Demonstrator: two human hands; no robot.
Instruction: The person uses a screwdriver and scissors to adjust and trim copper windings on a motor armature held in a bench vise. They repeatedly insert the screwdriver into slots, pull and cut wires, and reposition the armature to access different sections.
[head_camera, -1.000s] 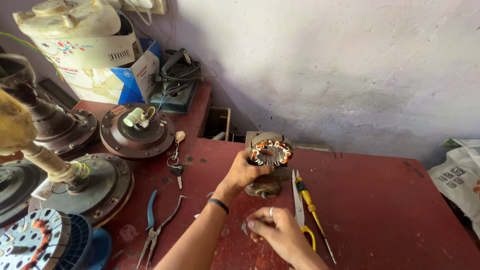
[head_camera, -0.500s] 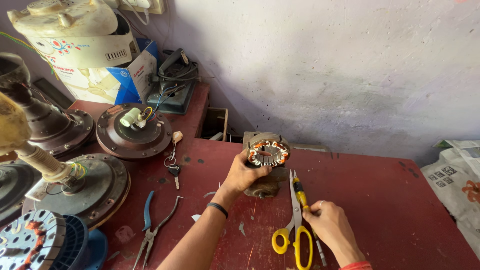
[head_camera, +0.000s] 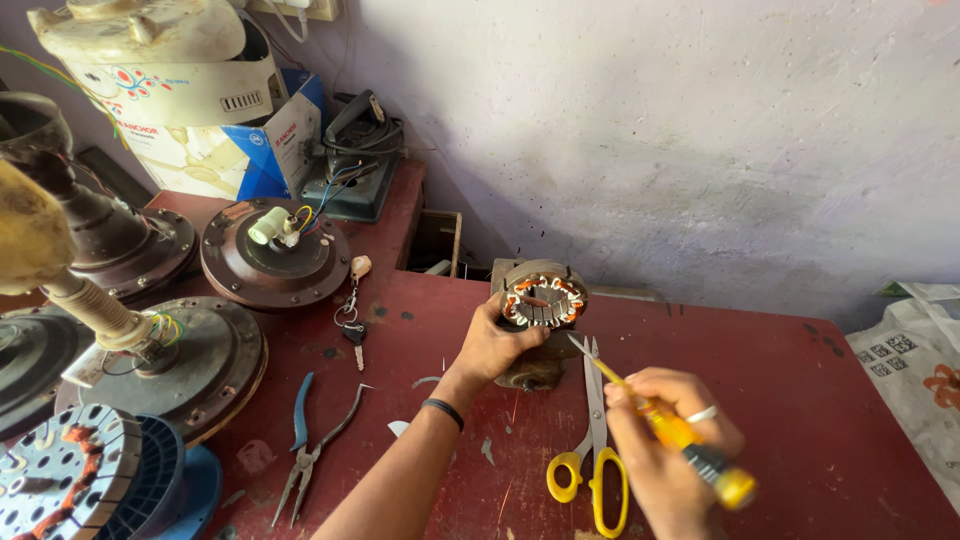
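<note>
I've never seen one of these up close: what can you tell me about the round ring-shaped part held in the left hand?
The stator is a round grey metal ring with slots around its inside, wound with copper-orange coils. The left hand grips its lower left edge and holds it tilted, open face toward the camera, above a small metal block on the red table. The tip of the yellow-handled screwdriver in the right hand points toward it from the lower right.

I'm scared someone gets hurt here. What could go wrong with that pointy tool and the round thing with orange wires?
The right hand aims the yellow-handled screwdriver at the round grey metal stator with orange windings, gripped by the left hand. If the tip slips, it might poke those fingers or scrape the thin wires. The yellow-handled scissors lie right beneath the right hand, so it could bump them.
</note>
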